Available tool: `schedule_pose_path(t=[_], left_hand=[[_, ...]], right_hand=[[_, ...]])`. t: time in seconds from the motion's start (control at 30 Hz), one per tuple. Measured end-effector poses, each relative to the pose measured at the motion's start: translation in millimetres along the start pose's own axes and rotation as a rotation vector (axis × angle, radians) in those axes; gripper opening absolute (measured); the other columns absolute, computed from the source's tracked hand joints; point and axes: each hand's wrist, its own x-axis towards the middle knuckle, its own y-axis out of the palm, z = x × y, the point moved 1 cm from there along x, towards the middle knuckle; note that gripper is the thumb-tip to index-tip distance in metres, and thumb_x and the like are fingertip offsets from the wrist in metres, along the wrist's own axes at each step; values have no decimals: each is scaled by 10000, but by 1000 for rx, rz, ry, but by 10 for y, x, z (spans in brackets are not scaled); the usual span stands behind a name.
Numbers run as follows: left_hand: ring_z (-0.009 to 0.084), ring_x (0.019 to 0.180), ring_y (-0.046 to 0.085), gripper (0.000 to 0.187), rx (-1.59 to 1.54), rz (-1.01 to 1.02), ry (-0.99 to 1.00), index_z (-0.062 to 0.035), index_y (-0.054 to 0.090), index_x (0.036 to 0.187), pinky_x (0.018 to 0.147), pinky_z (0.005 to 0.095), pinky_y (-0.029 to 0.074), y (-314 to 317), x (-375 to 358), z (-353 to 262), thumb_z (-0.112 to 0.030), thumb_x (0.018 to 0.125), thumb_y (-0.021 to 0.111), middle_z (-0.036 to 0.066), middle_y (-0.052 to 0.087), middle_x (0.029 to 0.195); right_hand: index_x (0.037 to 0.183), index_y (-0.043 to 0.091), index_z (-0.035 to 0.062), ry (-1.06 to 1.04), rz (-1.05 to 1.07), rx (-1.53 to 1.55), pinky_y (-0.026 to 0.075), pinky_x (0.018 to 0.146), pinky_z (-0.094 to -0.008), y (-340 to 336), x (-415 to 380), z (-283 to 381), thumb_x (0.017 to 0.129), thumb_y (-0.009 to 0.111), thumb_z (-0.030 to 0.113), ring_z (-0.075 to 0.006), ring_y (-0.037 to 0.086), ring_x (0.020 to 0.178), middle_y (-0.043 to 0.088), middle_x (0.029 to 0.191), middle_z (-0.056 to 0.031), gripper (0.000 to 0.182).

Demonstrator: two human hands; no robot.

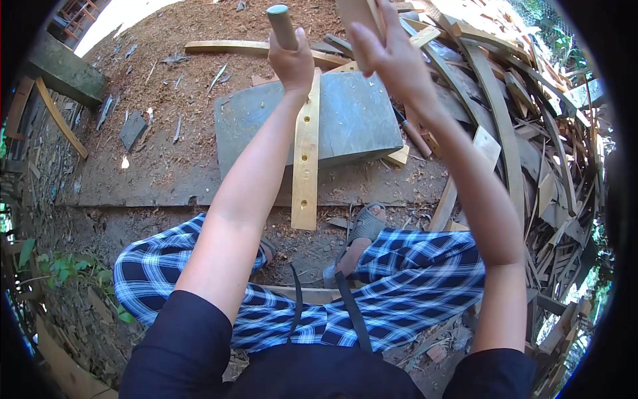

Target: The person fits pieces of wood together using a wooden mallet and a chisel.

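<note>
My left hand [292, 66] is closed around the upright, round wooden handle of a chisel [282, 28]; its lower end is hidden behind the hand. Under that hand, a wooden strip [306, 139] with several holes along it lies across a grey block [355, 120], its near end jutting past the block's edge. Raised at the upper right, my right hand [389, 56] grips a thick, flat-sided wooden mallet [359, 20]. The mallet is partly cut off by the top of the view, and the hand is a little blurred.
A heap of curved wooden slats and offcuts [498, 113] fills the right side. Beside the block lies a tool with a brown handle [417, 139]. Shavings [166, 86] cover the ground; a long wooden piece [226, 46] lies behind the block. A concrete beam [66, 73] stands left.
</note>
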Motion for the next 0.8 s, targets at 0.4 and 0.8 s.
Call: schedule_pose_path(t=[0.4, 0.8], left_hand=[[302, 824, 669, 225, 20, -409, -289, 61, 568, 1043, 790, 414, 516, -220, 196, 375, -96, 901, 644, 174, 656, 901], [186, 469, 539, 302, -237, -916, -1110, 29, 527, 1070, 354, 279, 376, -1054, -14, 534, -250, 965, 578, 96, 574, 685]], right_hand=[[1520, 193, 25, 718, 30, 582, 586, 618, -325, 1429, -871, -448, 973, 538, 303, -266, 683, 767, 541, 1283, -245, 704], [1513, 195, 26, 623, 58, 576, 616, 650, -321, 1443, -847, -522, 1008, 488, 310, -253, 691, 875, 503, 1326, -237, 649]])
